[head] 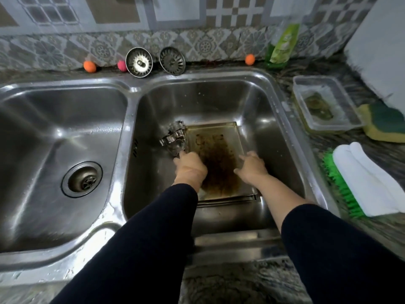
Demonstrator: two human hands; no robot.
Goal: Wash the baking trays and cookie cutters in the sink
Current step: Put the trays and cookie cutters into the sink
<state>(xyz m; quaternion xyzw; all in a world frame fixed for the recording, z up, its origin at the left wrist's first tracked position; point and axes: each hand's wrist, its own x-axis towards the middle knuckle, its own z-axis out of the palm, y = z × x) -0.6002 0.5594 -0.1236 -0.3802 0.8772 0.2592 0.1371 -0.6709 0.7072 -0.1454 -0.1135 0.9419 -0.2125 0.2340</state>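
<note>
Head view: stained baking trays are stacked in the right sink basin, cookie cutters are gripped by the left hand, the right hand is spread open over the trays

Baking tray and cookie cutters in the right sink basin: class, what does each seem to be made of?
Baking tray: probably metal with a dulled finish, judging by its thin rim and baked-on brown stains. Cookie cutters: likely polished steel, as thin shiny strips catch bright highlights.
</note>
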